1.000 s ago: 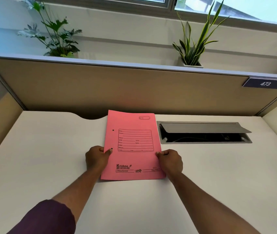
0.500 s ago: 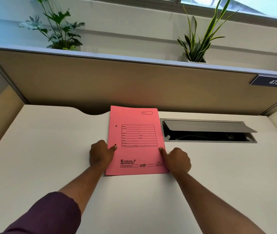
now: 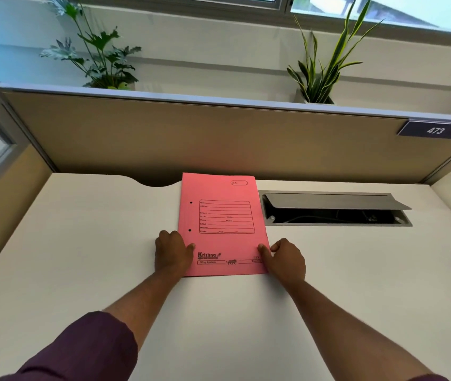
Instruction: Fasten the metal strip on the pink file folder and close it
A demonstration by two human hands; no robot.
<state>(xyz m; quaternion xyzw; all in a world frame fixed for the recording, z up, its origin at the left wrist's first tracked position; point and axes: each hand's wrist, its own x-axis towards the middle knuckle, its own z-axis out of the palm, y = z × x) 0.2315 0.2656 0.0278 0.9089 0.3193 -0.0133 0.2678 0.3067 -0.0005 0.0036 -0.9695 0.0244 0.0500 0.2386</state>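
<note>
The pink file folder (image 3: 223, 224) lies closed and flat on the white desk (image 3: 81, 243), its printed cover facing up and two punch holes showing near its left edge. The metal strip is hidden inside. My left hand (image 3: 172, 254) rests on the folder's lower left edge, thumb on the cover. At the lower right edge sits my right hand (image 3: 284, 259), thumb pressed on the cover and fingers curled beside it.
An open cable tray (image 3: 334, 209) with a raised grey flap is set into the desk just right of the folder. A beige partition (image 3: 218, 138) with a "473" plate (image 3: 436, 130) closes the back. Two potted plants stand behind it.
The folder stays closed in place. My left hand has slid down, uncovering the lower punch hole. My right hand shifted slightly along the right edge. The camera tilted a little.
</note>
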